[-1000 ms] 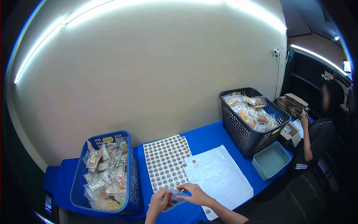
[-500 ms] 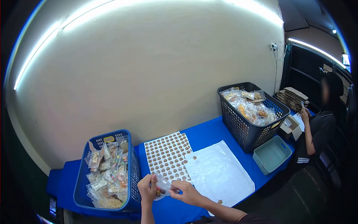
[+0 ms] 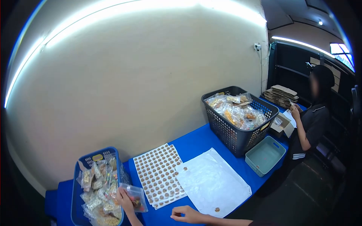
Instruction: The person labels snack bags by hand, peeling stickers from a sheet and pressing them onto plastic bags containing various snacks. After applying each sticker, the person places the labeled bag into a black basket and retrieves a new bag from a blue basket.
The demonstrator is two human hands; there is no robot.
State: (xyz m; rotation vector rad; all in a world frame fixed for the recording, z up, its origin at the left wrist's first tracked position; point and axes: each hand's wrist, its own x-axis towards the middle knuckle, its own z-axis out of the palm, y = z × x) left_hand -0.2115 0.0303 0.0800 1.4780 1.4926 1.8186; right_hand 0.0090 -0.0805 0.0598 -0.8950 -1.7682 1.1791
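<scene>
My left hand (image 3: pixel 125 201) grips a small clear plastic bag (image 3: pixel 138 198) with colourful pieces inside, at the right side of a blue basket (image 3: pixel 76 192). That basket is full of clear packets of snacks (image 3: pixel 98 194). My right hand (image 3: pixel 186 214) is apart from the bag, above the blue cloth near the front edge. Its fingers are curled in, and nothing shows in them. Just beyond my hands lie sheets of round brown stickers (image 3: pixel 160 175). A large white sheet (image 3: pixel 213 182) partly overlaps them, with a few single stickers on it.
A dark basket (image 3: pixel 233 141) of snack packets stands at the back right of the blue-covered table (image 3: pixel 192 137). Beside it are a grey-green tub (image 3: pixel 266 156), a cardboard box (image 3: pixel 287 128) and stacked cardboard (image 3: pixel 281 96). Another person (image 3: pixel 315 120) stands at the right, hands raised.
My right hand has let go of the bag and moved away from it. My left hand has carried the bag left, to the blue basket's side. The view has shifted right.
</scene>
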